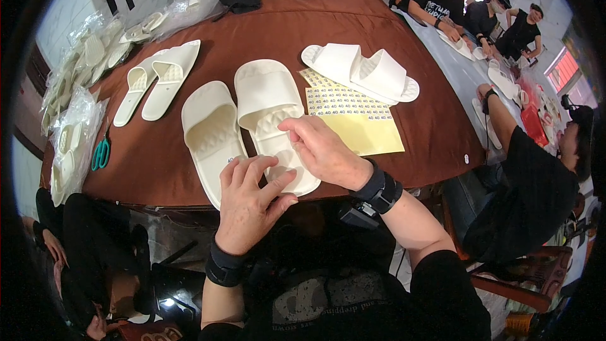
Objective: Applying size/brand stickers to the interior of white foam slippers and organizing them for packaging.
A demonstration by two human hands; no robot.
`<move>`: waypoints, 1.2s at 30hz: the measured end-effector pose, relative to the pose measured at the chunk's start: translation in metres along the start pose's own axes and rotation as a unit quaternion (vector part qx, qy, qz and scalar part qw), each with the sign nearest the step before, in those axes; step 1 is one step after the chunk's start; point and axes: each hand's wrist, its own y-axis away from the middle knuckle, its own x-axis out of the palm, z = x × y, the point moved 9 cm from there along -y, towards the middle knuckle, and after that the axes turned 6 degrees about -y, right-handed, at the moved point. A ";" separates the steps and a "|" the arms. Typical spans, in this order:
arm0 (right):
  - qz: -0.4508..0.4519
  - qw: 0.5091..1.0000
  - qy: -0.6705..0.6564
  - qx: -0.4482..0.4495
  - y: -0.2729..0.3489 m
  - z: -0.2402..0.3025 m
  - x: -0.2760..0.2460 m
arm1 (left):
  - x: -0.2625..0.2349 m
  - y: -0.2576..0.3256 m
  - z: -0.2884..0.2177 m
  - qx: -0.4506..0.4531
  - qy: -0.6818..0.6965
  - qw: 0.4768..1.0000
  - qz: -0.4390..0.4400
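White slide sandal (273, 120) lies on the brown-covered table (435, 120), just beside its twin (211, 136) on the left. The left hand (249, 199) rests spread over the heel ends of the two sandals, fingers loose, clasping nothing. The right hand (325, 151) presses its fingertips (291, 127) onto the sandal's footbed, pinching nothing that I can make out. Just right of it lies a yellow sticker sheet (360, 127). Beyond that sits another sandal pair (360, 72); left, green-handled scissors (101, 151); farther left, a flatter pair (158, 79).
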 end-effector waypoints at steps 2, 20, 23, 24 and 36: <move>-0.001 1.000 -0.001 -0.004 0.000 0.001 0.000 | 0.000 0.000 0.000 0.000 0.000 1.000 0.000; -0.045 0.998 0.031 -0.025 0.001 0.008 -0.009 | 0.002 0.001 0.002 0.003 -0.001 1.000 0.003; -0.065 0.998 -0.011 -0.014 0.000 0.013 -0.016 | 0.001 0.001 0.002 0.005 -0.002 1.000 0.000; -0.065 0.997 -0.030 -0.004 -0.001 0.014 -0.016 | 0.001 0.001 0.002 0.006 -0.003 1.000 -0.001; 0.085 0.996 0.038 0.005 -0.024 0.024 0.023 | 0.003 0.002 0.006 -0.007 0.011 1.000 -0.005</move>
